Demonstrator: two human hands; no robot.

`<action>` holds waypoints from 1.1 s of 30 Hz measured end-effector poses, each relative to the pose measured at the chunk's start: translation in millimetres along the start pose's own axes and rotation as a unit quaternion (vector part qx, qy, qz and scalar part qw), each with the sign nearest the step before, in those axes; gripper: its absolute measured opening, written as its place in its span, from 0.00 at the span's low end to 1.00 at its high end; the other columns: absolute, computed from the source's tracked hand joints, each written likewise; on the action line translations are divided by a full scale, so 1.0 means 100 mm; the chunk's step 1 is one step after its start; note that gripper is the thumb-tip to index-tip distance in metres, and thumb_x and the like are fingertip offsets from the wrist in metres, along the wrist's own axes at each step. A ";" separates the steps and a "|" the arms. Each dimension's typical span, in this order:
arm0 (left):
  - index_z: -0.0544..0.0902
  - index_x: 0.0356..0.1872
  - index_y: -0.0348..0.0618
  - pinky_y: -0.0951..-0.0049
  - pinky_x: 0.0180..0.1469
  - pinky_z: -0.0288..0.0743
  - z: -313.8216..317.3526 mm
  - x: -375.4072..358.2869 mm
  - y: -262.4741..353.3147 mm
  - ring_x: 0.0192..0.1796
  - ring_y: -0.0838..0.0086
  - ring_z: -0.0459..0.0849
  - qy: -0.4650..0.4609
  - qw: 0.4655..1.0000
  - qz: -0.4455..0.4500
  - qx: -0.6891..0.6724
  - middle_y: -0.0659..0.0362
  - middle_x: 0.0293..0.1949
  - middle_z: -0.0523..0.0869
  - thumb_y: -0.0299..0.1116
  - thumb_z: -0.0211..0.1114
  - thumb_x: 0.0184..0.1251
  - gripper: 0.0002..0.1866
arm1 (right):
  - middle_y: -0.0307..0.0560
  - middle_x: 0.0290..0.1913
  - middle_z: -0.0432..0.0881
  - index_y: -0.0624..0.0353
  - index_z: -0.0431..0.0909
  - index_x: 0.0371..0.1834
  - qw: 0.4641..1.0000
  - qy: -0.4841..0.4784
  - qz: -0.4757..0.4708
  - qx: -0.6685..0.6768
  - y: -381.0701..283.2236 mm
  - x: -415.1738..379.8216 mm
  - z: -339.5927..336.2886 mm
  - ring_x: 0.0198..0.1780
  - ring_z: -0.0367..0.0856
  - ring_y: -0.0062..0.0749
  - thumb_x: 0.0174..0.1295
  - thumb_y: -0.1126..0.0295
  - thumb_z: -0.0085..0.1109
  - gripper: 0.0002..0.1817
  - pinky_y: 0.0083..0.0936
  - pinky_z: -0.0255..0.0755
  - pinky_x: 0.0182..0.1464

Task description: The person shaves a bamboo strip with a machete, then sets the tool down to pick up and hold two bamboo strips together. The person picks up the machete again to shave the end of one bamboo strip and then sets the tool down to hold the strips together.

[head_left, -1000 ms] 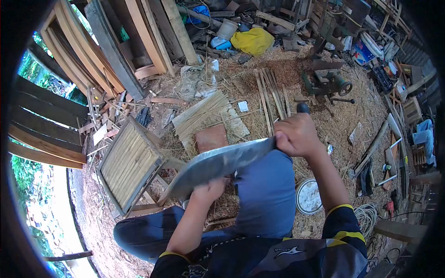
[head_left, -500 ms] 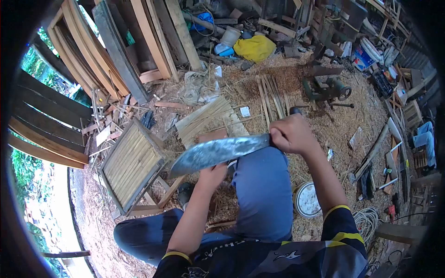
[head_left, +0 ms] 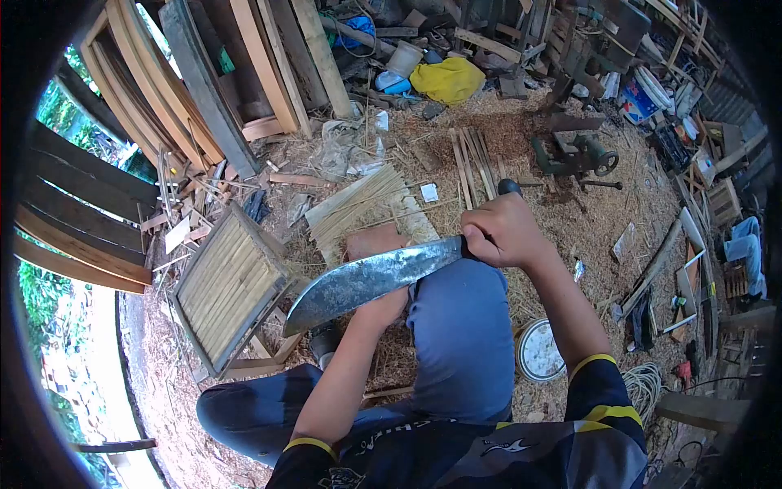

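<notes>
A broad machete lies across the front of my bent right knee, its blade pointing left. My right hand is wrapped round its dark handle, whose end sticks out above the fist. Below the blade, my left hand is partly visible; the blade hides its fingers, so what they hold cannot be made out. Just beyond the blade a reddish-brown block shows, its lower part covered by the machete. Past the block, thin pale split strips are laid out on the ground.
A slatted wooden frame stands at my left. A round lidded can sits beside my right leg. Ahead are a green metal vise, several long strips and a yellow cloth. Wood shavings cover the floor.
The machete has tilted more steeply, its tip dropping lower and to the left. My right hand has shifted slightly left and my left hand slightly right beneath the blade.
</notes>
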State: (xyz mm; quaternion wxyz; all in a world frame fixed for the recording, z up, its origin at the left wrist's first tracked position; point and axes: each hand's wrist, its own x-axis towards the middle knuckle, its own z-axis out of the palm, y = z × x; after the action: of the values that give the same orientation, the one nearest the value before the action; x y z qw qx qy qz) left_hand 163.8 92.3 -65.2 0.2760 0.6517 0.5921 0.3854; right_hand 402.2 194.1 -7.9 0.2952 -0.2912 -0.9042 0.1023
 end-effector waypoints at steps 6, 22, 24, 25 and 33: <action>0.81 0.52 0.37 0.59 0.56 0.76 0.00 0.05 0.07 0.51 0.53 0.83 -0.026 0.998 -0.039 -0.047 0.44 0.47 0.86 0.36 0.54 0.78 0.14 | 0.49 0.19 0.76 0.55 0.75 0.23 1.000 -0.012 0.000 -0.001 0.00 0.02 0.00 0.23 0.78 0.49 0.60 0.61 0.52 0.12 0.45 0.68 0.28; 0.82 0.59 0.43 0.57 0.63 0.74 -0.08 0.07 0.03 0.59 0.50 0.83 -0.076 0.994 -0.060 0.047 0.47 0.55 0.86 0.37 0.57 0.76 0.17 | 0.49 0.18 0.77 0.53 0.75 0.20 1.000 -0.023 -0.006 0.004 -0.03 0.06 -0.01 0.22 0.79 0.50 0.64 0.58 0.52 0.16 0.45 0.71 0.28; 0.82 0.60 0.47 0.54 0.65 0.74 -0.17 0.11 0.16 0.61 0.50 0.82 -0.115 0.983 -0.067 0.124 0.51 0.58 0.86 0.39 0.57 0.76 0.18 | 0.49 0.18 0.78 0.53 0.75 0.20 0.999 -0.035 -0.008 0.002 -0.02 0.07 -0.02 0.22 0.79 0.50 0.63 0.58 0.52 0.16 0.45 0.71 0.28; 0.83 0.60 0.49 0.53 0.65 0.73 -0.16 0.08 0.11 0.61 0.51 0.82 -0.100 0.986 -0.063 0.115 0.53 0.59 0.86 0.39 0.57 0.76 0.17 | 0.49 0.19 0.78 0.53 0.75 0.20 0.999 -0.041 -0.009 0.001 -0.01 0.07 -0.02 0.22 0.79 0.50 0.63 0.58 0.52 0.16 0.45 0.71 0.28; 0.80 0.37 0.35 0.68 0.33 0.74 -0.55 -0.34 -0.21 0.29 0.68 0.80 -0.014 0.976 0.176 -0.127 0.54 0.27 0.82 0.42 0.50 0.82 0.19 | 0.51 0.19 0.78 0.55 0.75 0.19 0.990 0.012 0.137 0.016 0.20 -0.44 0.02 0.24 0.80 0.53 0.67 0.56 0.47 0.21 0.46 0.73 0.30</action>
State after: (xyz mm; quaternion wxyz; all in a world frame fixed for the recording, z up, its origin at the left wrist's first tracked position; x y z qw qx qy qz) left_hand 106.8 56.4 -58.0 0.2925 0.7104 0.4105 0.4912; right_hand 439.4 184.1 -37.3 0.2936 -0.4084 -0.8506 0.1530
